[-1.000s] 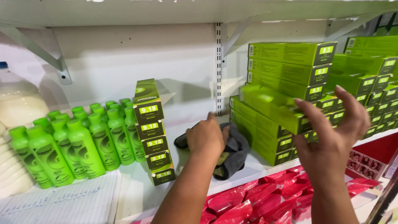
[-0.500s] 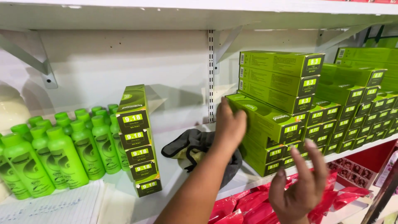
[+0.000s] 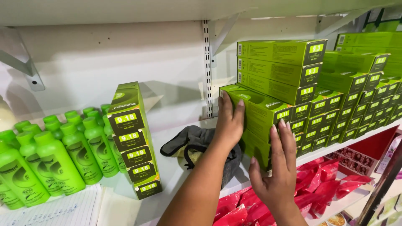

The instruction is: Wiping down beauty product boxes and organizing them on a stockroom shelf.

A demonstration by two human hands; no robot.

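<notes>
Now both hands (image 3: 229, 121) (image 3: 278, 167) flat against green boxes (image 3: 259, 113).

A shop: shelves (image 3: 167, 8) stocked with identical green boxes (image 3: 276, 52).

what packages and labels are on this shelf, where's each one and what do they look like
Green cartons: long boxes stacked right, yellow end labels; left hand and right hand press their near ends.
Leaning stack: green boxes, dark ends, yellow labels, shelf centre-left.
Green bottles: rounded, far left.
Red packets: lower shelf.

Head view; close, level, facing shelf (image 3: 176, 196).
</notes>
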